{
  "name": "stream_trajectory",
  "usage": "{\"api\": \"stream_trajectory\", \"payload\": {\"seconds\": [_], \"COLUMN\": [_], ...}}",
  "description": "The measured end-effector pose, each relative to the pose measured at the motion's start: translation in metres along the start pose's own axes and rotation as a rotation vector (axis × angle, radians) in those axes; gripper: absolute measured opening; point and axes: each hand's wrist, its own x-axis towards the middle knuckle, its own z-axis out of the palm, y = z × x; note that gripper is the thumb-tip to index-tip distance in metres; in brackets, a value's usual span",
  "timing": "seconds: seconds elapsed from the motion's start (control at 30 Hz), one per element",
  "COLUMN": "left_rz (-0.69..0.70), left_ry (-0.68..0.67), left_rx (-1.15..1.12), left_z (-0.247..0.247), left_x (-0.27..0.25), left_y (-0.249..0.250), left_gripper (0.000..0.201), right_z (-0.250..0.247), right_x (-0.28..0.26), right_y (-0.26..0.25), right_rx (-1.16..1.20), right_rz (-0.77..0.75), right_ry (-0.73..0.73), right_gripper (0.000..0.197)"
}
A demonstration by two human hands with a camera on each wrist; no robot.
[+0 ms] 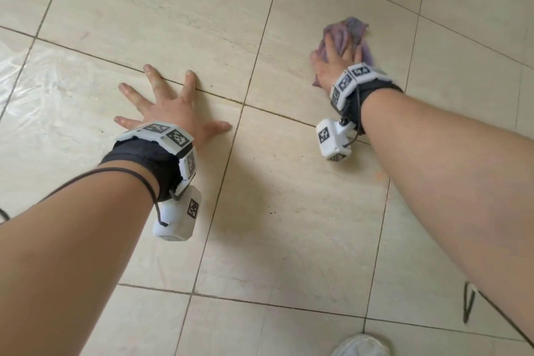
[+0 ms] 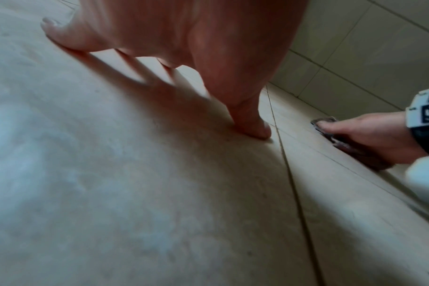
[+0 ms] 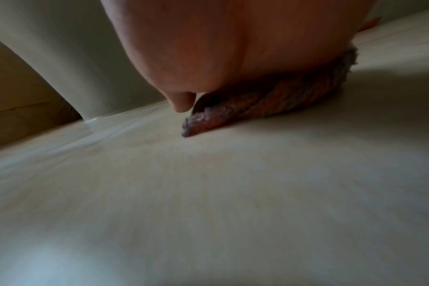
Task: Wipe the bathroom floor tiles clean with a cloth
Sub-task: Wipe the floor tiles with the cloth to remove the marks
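- Wiping now: crumpled purple terry cloth (image 1: pixel 345 37) lies on the beige floor tiles (image 1: pixel 173 9), far right, flat under right hand (image 1: pixel 336 59), fingers straight.
- Left hand (image 1: pixel 173 108) splayed flat, bracing, empty.
- Best: keep palm pressure, overlap strokes, cover grout lines (image 1: pixel 254 55).

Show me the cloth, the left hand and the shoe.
cloth (image 1: pixel 354 27), head view, bunched far edge beyond the fingers.
left hand (image 1: pixel 170 108), head view, back of the hand.
shoe (image 1: pixel 361 347), head view, white toe at the bottom edge.
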Motion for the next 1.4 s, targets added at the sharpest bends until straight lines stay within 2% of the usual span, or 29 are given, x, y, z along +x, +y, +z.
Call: {"api": "stream_trajectory", "payload": {"seconds": [0.13, 0.27, 0.53, 0.67, 0.73, 0.8, 0.93, 1.03, 1.1, 1.17, 1.2, 1.3, 1.33, 1.4], "left_rz": [-0.002, 0.012, 0.080, 0.185, 0.162, 0.124, 0.061, 0.085, 0.118, 0.138, 0.142, 0.187, 0.205, 0.224], "left_ry": [-0.020, -0.027, -0.061, -0.041, -0.059, -0.067, -0.041, -0.021, -0.016, -0.027, -0.036, -0.043, -0.041, -0.036], "left_rx": [-0.007, 0.008, 0.162, 0.269, 0.274, 0.245, 0.221, 0.182, 0.169, 0.147, 0.142, 0.159, 0.161, 0.150], "left_z": [-0.004, -0.007, -0.011, 0.002, -0.001, -0.007, -0.005, 0.011, 0.021, 0.025, 0.025, 0.015, 0.010, 0.004], "left_x": [-0.002, -0.003, 0.007, 0.013, 0.006, -0.006, -0.021, -0.031, -0.038, -0.039, -0.038, -0.028, -0.023, -0.015], "left_y": [0.003, 0.003, -0.011, -0.026, -0.023, -0.018, -0.003, 0.014, 0.025, 0.033, 0.034, 0.023, 0.017, 0.007], "left_gripper": [0.107, 0.107, 0.093, 0.095, 0.093, 0.089, 0.089, 0.088, 0.084, 0.081, 0.080, 0.078, 0.077, 0.076], "right_z": [0.026, 0.055, 0.117, 0.142, 0.143, 0.134, 0.104, 0.075, 0.057, 0.049, 0.052, 0.076, 0.084, 0.092], "right_x": [-0.049, -0.097, -0.183, -0.229, -0.236, -0.232, -0.200, -0.163, -0.140, -0.130, -0.132, -0.157, -0.164, -0.158], "right_y": [0.008, -0.009, -0.025, -0.006, 0.020, 0.053, 0.126, 0.165, 0.171, 0.155, 0.139, 0.070, 0.048, 0.021], "right_rx": [-0.017, -0.026, -0.089, -0.181, -0.241, -0.262, -0.234, -0.190, -0.133, -0.080, -0.079, -0.140, -0.153, -0.157], "right_rz": [-0.006, -0.134, -0.354, -0.450, -0.478, -0.442, -0.231, -0.029, 0.067, 0.066, 0.000, -0.339, -0.408, -0.451], "right_ry": [-0.101, -0.170, -0.147, -0.170, -0.185, -0.218, -0.187, -0.146, -0.137, -0.118, -0.121, -0.182, -0.203, -0.200], "right_gripper": [0.065, 0.065, 0.069, 0.066, 0.064, 0.065, 0.065, 0.064, 0.064, 0.064, 0.064, 0.064, 0.063, 0.061]}}
